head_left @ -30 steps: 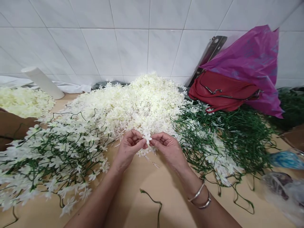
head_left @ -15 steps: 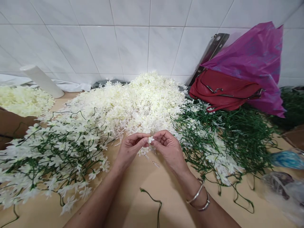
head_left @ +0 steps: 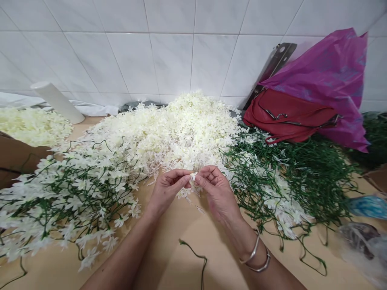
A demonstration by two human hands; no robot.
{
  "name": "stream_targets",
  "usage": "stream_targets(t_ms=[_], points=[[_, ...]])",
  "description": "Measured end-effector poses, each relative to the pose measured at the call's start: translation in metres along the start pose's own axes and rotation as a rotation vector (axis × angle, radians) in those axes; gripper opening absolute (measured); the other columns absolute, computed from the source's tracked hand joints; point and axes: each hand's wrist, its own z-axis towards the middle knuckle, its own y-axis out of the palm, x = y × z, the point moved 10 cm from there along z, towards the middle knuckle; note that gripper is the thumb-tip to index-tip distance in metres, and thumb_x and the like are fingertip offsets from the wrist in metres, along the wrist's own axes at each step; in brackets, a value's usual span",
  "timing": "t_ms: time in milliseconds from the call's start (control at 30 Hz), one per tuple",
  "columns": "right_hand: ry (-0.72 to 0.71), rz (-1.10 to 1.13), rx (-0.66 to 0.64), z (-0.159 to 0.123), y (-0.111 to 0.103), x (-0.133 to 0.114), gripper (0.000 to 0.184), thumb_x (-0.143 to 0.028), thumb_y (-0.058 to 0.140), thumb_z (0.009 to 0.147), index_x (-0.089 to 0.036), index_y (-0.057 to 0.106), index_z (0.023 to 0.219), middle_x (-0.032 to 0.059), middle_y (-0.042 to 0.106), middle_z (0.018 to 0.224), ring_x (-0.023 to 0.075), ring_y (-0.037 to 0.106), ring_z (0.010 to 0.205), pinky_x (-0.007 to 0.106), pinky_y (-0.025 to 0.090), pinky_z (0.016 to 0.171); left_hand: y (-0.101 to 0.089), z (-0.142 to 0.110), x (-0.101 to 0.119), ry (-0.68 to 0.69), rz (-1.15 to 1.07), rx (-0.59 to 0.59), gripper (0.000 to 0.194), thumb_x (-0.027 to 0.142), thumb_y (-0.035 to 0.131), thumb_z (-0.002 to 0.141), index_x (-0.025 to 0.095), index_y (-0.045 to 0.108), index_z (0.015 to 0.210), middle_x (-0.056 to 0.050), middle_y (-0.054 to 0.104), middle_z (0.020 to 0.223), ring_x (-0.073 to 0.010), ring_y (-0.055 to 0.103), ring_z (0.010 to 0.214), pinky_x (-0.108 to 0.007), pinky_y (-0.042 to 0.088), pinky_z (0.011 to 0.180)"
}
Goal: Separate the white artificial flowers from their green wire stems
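Observation:
Between my two hands, thumbs and fingertips pinch a small white artificial flower (head_left: 193, 177). My left hand (head_left: 170, 188) grips its left side and my right hand (head_left: 215, 189) its right side, so much of the flower is covered. Just beyond my fingers rises a big heap of loose cream-white artificial flowers (head_left: 193, 125). A single green stem (head_left: 198, 255) lies on the table between my forearms. White flowers on green stems (head_left: 81, 193) are piled to the left. Bare green stems (head_left: 311, 177) mixed with some white flowers form a tangle to the right.
A red handbag (head_left: 290, 114) and a purple plastic bag (head_left: 326, 80) rest behind the green stems. A white roll (head_left: 59, 102) leans at the back left. White wall tiles (head_left: 169, 60) close off the back. Clear plastic wrapping (head_left: 365, 245) lies at the right edge.
My fingers have closed further over the flower, with my right thumb now covering more of its petals. The view has shifted slightly. Both hands stay in nearly the same place.

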Motion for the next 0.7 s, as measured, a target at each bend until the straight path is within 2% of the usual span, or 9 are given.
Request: stream_targets(t_ms=[200, 400, 500, 600, 700], points=[[-0.055, -0.095, -0.014, 0.001, -0.001, -0.001, 0.033, -0.030, 0.094, 0.066, -0.025, 0.068, 0.086, -0.0038, 0.068, 0.075, 0.0131, 0.061, 0.070, 0.026, 0.051, 0.070, 0.003, 0.000, 0.005, 0.006, 0.044, -0.002, 0.030, 0.043, 0.090, 0.076, 0.018, 0.084, 0.090, -0.004, 0.078, 0.078, -0.0145, 0.068, 0.067, -0.027, 0.058, 0.067], [-0.154, -0.301, -0.057, -0.003, 0.002, -0.013, 0.031, -0.029, 0.086, 0.077, -0.026, 0.071, 0.104, -0.0019, 0.071, 0.080, 0.0154, 0.063, 0.074, 0.028, 0.050, 0.071, 0.004, 0.000, -0.004, -0.073, 0.063, -0.078, 0.032, 0.046, 0.089, 0.077, 0.016, 0.082, 0.087, -0.002, 0.072, 0.066, -0.0140, 0.064, 0.063, -0.027, 0.053, 0.067], [-0.167, -0.392, -0.122, -0.003, 0.007, -0.017, 0.031, -0.031, 0.085, 0.080, -0.026, 0.075, 0.109, -0.0011, 0.071, 0.080, 0.0168, 0.063, 0.077, 0.029, 0.050, 0.074, 0.003, -0.001, -0.011, -0.131, 0.012, -0.118, 0.033, 0.046, 0.091, 0.076, 0.016, 0.081, 0.086, -0.001, 0.069, 0.063, -0.0124, 0.062, 0.061, -0.026, 0.051, 0.067], [-0.183, -0.443, -0.220, -0.003, 0.013, -0.018, 0.020, -0.033, 0.083, 0.083, -0.025, 0.080, 0.101, 0.0009, 0.072, 0.083, 0.0183, 0.064, 0.081, 0.032, 0.050, 0.079, 0.006, -0.002, -0.014, -0.179, -0.066, -0.158, 0.038, 0.046, 0.094, 0.072, 0.015, 0.078, 0.086, 0.000, 0.069, 0.064, -0.0108, 0.061, 0.060, -0.024, 0.049, 0.065], [-0.196, -0.445, -0.261, -0.001, 0.014, -0.016, 0.012, -0.035, 0.083, 0.085, -0.025, 0.082, 0.091, 0.0018, 0.072, 0.084, 0.0187, 0.063, 0.082, 0.032, 0.050, 0.079, 0.008, -0.002, -0.015, -0.205, -0.126, -0.165, 0.042, 0.045, 0.097, 0.068, 0.015, 0.074, 0.087, 0.001, 0.068, 0.064, -0.0097, 0.061, 0.057, -0.022, 0.048, 0.062]])
